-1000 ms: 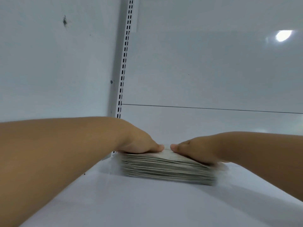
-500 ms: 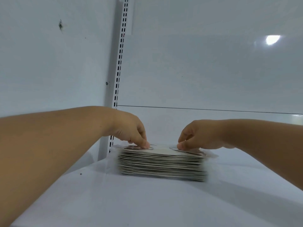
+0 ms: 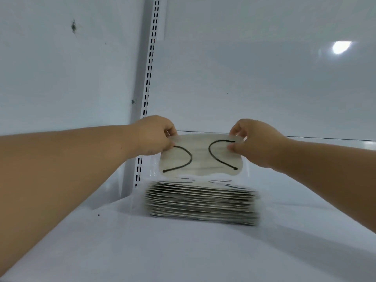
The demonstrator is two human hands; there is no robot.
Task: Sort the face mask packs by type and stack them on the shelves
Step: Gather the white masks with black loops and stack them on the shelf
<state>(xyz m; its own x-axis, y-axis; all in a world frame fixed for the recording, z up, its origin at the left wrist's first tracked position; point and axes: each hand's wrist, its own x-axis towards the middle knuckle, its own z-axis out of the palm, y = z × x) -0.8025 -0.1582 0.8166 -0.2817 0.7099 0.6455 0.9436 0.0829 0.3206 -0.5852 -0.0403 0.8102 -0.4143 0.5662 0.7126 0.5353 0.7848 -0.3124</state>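
One mask pack (image 3: 200,157) is held up in the air, face toward the camera, directly above the stack of mask packs (image 3: 202,201); its lower edge is just clear of the stack top, or possibly touching, can't tell. It's a clear sleeve with a pale mask inside, two black ear loops curving across the front. Left hand (image 3: 155,135) pinches the pack's upper left corner between thumb and curled fingers. Right hand (image 3: 251,140) pinches the upper right corner the same way, thumb on the near face. Pack hangs roughly upright, tilted slightly back at the top. The stack below lies flat on the white shelf (image 3: 183,251), edges a bit ragged, some blur on its right end. Relative to the stack: slotted upright rail (image 3: 149,86) runs vertically just behind and to its left, white back panel (image 3: 254,78) behind it, white side wall (image 3: 61,68) well to its left with a dark mark high up. Bright light reflection (image 3: 341,47) on the back panel, far up and right of the stack. Small dark speck (image 3: 98,215) on the shelf left of the stack.
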